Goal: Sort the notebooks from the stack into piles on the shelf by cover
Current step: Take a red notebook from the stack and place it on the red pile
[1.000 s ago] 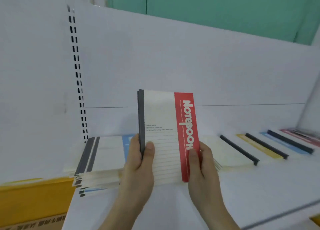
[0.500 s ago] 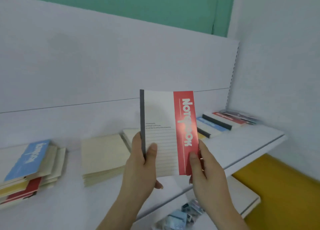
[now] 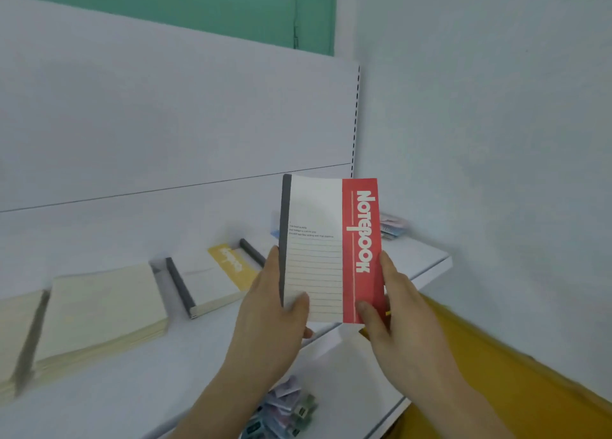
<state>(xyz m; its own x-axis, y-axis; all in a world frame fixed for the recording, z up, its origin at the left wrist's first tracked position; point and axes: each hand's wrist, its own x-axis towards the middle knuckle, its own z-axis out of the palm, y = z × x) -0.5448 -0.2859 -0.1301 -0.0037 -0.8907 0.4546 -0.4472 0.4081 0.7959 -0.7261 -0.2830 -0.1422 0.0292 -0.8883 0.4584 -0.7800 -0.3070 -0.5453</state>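
Observation:
I hold a notebook with a red band upright in front of me, above the white shelf. My left hand grips its dark spine edge, thumb on the cover. My right hand pinches the lower right corner on the red band. On the shelf behind lie a yellow-band notebook pile, a cream pile showing plain covers, and another blurred pile at the far left. A blue-band notebook peeks out behind the held one.
The shelf ends at the white wall on the right. A small pile of pale items lies at the shelf's right end. A lower shelf carries small packets. The floor is yellow.
The view has swung to the right along the shelf. The red-band notebook stays upright in both hands, and the right end of the shelf is now behind it.

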